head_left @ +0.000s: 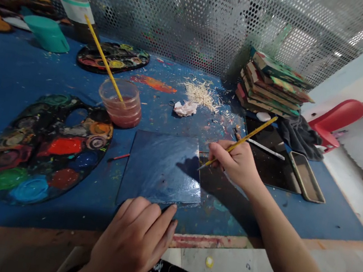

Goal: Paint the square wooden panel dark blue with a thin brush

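Observation:
A small flat panel (pixel 163 165) covered in dark blue paint lies on the table, wet and glossy along its right side. My right hand (pixel 234 160) is closed round a yellow-handled paintbrush (pixel 254 131), whose tip is at the panel's right edge. Its shadow falls across the panel. My left hand (pixel 138 235) holds the panel's near edge with its fingers bent together; the fingertips are partly hidden. From under the panel's left side pokes a thin red-handled brush (pixel 119 158).
Left of the panel are a paint-filled palette (pixel 40 157) and a cup of murky pink water (pixel 121 103) holding another brush. Behind are a second palette (pixel 111 58), shavings (pixel 202 94) and crumpled tissue (pixel 185 108). A tablet (pixel 270 161), phone (pixel 308 176) and stacked boards (pixel 274 86) are at right.

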### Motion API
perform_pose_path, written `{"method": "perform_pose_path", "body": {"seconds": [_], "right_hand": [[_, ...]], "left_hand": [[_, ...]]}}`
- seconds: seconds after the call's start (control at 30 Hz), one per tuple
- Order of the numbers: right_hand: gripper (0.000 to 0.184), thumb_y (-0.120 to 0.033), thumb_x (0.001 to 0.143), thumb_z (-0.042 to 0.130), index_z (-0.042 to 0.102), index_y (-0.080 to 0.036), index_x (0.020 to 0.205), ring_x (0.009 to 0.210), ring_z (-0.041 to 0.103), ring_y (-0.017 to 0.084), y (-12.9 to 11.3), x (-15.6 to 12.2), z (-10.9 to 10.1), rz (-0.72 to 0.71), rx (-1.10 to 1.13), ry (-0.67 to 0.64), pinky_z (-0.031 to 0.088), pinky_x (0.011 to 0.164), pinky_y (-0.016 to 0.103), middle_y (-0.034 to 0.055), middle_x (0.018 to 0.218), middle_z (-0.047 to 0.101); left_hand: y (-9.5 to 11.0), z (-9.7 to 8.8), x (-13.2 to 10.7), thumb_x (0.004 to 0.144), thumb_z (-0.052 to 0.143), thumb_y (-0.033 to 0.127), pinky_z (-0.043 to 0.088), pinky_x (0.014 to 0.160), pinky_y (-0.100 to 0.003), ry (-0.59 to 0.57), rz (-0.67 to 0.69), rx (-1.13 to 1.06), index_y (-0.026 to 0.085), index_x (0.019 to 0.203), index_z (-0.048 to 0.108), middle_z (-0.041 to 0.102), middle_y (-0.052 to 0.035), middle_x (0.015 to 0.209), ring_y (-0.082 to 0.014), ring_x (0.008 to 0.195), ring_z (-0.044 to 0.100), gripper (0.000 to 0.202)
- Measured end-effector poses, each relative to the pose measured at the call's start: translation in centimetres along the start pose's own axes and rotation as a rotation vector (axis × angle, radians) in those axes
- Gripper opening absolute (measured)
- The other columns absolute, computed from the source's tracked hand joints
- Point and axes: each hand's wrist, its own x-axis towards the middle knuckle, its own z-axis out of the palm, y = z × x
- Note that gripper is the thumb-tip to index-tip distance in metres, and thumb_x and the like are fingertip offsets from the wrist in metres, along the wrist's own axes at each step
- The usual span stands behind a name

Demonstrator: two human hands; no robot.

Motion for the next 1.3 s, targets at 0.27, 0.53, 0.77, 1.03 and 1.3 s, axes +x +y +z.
{"method": "perform_pose_path", "body": {"seconds": [0.27,0.53,0.77,1.03,1.3], "right_hand": [[0.052,-0.046,0.095,0.045,0.050,-0.019,0.052,0.044,0.043,0.007,0.3,0.2,0.3,-0.087,-0.189,0.101,0.031,0.049,0.023,-0.0026,0.045,0.048],[0.051,-0.047,0.096,0.044,0.050,-0.018,0.054,0.045,0.043,0.006,0.5,0.3,0.7,-0.031,-0.162,0.137,0.031,0.050,0.023,-0.0029,0.047,0.049],[0.051,-0.047,0.096,0.043,0.047,-0.019,0.054,0.045,0.044,0.007,0.3,0.4,0.8,-0.074,-0.201,0.180,0.030,0.049,0.023,-0.0032,0.046,0.047],[0.057,-0.057,0.096,0.038,0.045,-0.020,0.054,0.045,0.044,0.008,0.3,0.5,1.1,0.029,-0.210,0.223,0.031,0.050,0.023,-0.0024,0.046,0.048],[0.058,-0.059,0.096,0.034,0.044,-0.020,0.054,0.045,0.044,0.008,0.2,0.4,1.4,-0.005,-0.234,0.231,0.031,0.051,0.023,-0.0022,0.047,0.047]], "left_hand": [[0.0,-0.1,0.3,0.093,0.053,0.020,0.033,0.064,-0.034,-0.033,-0.002,-0.022,0.013,0.101,0.069,0.055,-0.0009,0.066,-0.0169,0.065,0.045,0.019],[-0.1,-0.1,0.3,0.093,0.053,0.021,0.034,0.065,-0.034,-0.040,-0.007,-0.011,0.012,0.102,0.068,0.054,-0.0010,0.066,-0.0172,0.066,0.045,0.019],[-0.1,0.0,0.3,0.093,0.052,0.021,0.034,0.065,-0.035,-0.032,-0.008,-0.010,0.012,0.100,0.068,0.054,-0.0010,0.066,-0.0177,0.065,0.045,0.020],[-0.1,-0.1,0.3,0.093,0.053,0.021,0.034,0.064,-0.034,-0.034,-0.020,-0.017,0.013,0.102,0.068,0.055,-0.0009,0.067,-0.0175,0.066,0.044,0.019],[-0.1,-0.1,0.1,0.091,0.055,0.020,0.034,0.064,-0.034,-0.032,-0.013,-0.018,0.013,0.102,0.068,0.055,-0.0012,0.067,-0.0176,0.066,0.045,0.018]]}}
